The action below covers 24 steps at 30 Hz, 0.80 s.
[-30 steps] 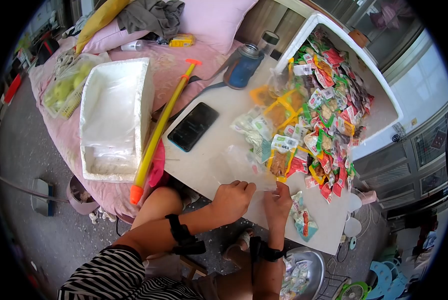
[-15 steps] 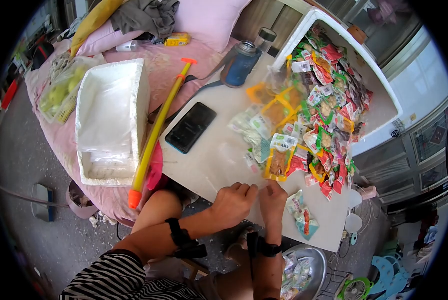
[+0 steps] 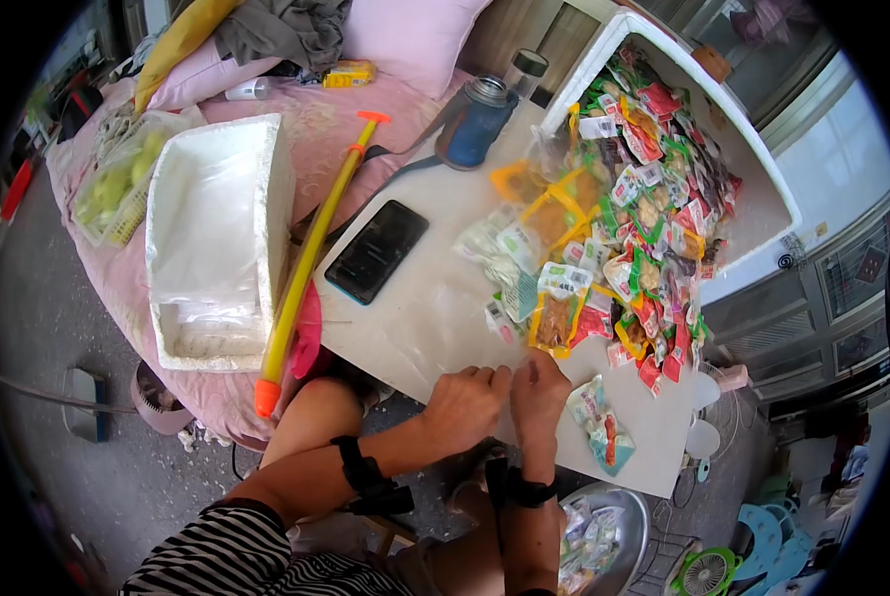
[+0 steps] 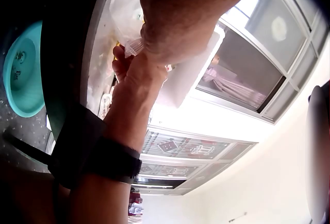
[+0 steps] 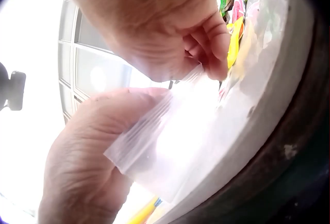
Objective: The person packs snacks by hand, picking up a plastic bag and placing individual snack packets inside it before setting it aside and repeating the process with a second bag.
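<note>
Both hands hold a clear zip-lock plastic bag (image 5: 180, 141) over the near edge of the white table (image 3: 405, 353). My left hand (image 3: 465, 409) pinches the bag's ridged seal edge, thumb laid along it in the right wrist view. My right hand (image 3: 538, 402) pinches that same edge at its other end, with fingers curled. Just beyond the right hand lies a yellow-edged snack packet (image 3: 557, 313) with brown food inside. Right of that hand, a teal-and-white packet (image 3: 609, 447) rests on the table.
A foam box (image 3: 748, 139) on its side spills many snack packets (image 3: 654, 214) over the table. A phone (image 3: 376, 252), a blue bottle (image 3: 477, 124) and a yellow tube (image 3: 316, 258) lie leftward, beside another foam box (image 3: 212, 238). A metal basin (image 3: 636, 526) stands below right.
My right hand has moved left, closer to the left hand, and its fingers have curled in more. Both hands stay on the bag; over the last half second they barely move.
</note>
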Each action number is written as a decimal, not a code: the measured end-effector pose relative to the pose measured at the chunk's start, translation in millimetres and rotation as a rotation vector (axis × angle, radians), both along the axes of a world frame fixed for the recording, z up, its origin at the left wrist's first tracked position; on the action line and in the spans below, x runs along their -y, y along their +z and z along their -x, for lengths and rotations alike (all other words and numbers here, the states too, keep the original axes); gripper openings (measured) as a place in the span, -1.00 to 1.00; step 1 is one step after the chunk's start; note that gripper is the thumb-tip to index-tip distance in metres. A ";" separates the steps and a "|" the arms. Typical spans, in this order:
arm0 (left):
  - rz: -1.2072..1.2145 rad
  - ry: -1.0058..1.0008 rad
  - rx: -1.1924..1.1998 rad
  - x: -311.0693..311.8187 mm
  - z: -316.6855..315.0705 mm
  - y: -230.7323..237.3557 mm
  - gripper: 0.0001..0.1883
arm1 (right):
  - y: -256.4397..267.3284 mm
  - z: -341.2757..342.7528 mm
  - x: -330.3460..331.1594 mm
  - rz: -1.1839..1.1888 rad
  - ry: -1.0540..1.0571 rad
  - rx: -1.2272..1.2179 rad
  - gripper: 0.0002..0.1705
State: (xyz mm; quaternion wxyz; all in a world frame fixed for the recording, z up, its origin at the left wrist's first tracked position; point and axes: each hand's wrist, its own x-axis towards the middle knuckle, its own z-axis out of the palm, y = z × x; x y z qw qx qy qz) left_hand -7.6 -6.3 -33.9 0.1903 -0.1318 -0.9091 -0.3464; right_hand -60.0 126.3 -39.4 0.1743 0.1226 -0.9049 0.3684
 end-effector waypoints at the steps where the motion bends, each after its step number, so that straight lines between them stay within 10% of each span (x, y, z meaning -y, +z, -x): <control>1: -0.015 0.004 0.001 0.5 0.8 -0.5 -0.83 | -2.0 -0.8 -1.6 -0.011 0.028 0.004 -0.77; 8: -0.054 0.050 0.018 10.4 9.7 2.8 -0.89 | 6.7 7.6 -19.0 0.427 0.157 0.361 -0.73; 14: -0.105 0.074 0.036 15.2 13.4 5.8 -0.90 | 7.2 33.1 -40.6 0.048 -0.241 0.005 -0.61; 19: -0.145 0.064 0.040 14.2 14.7 5.6 -0.88 | 3.6 47.6 -26.9 -0.156 -0.283 -0.023 -0.12; 24: -0.180 0.078 0.030 18.0 19.4 1.7 -0.90 | 3.4 45.9 -31.7 0.306 -0.155 0.155 -0.54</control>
